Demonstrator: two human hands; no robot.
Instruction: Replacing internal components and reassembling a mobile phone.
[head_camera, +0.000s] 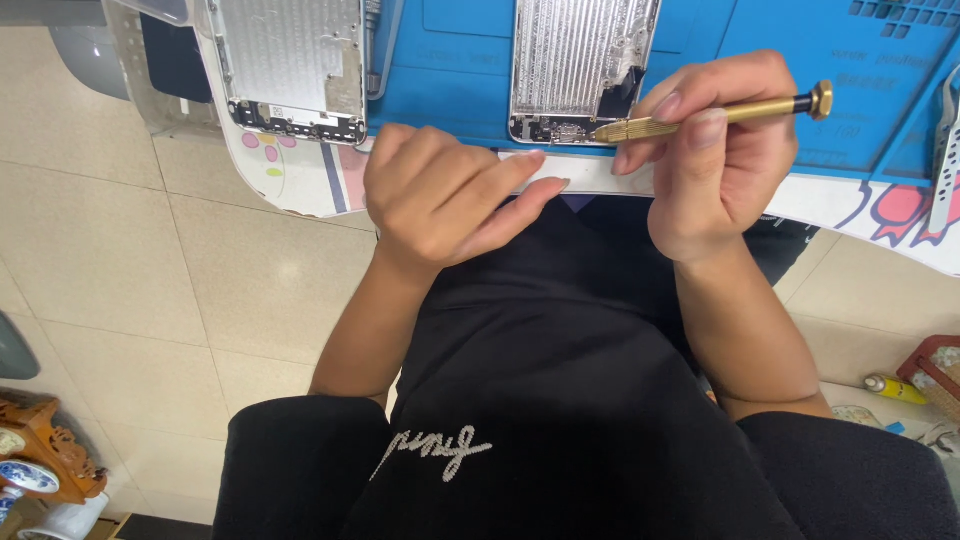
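The right hand is pinching a brass screwdriver between thumb and fingers, closed firmly around its knurled shaft. The tool's tip is touching the lower edge of an opened phone housing, which is lying on the blue mat just beyond both hands. The left hand is holding nothing: its fingers are loosely curled and resting on the pale edge of the surface, just beside the housing's near end.

The screwdriver's long axis is running almost level across the view, tip pointing toward the left hand and slightly down, its capped end sticking out past the right hand's knuckles.

The risks, as I judge them: with the tool lying so flat, the tip is probably meeting the screw at a slant and could be slipping out, scarring the head or scratching nearby parts. The housing is not being pinned by the left hand, so it could be sliding on the mat. A second opened housing is lying well beyond the left hand; tweezers are lying past the right.
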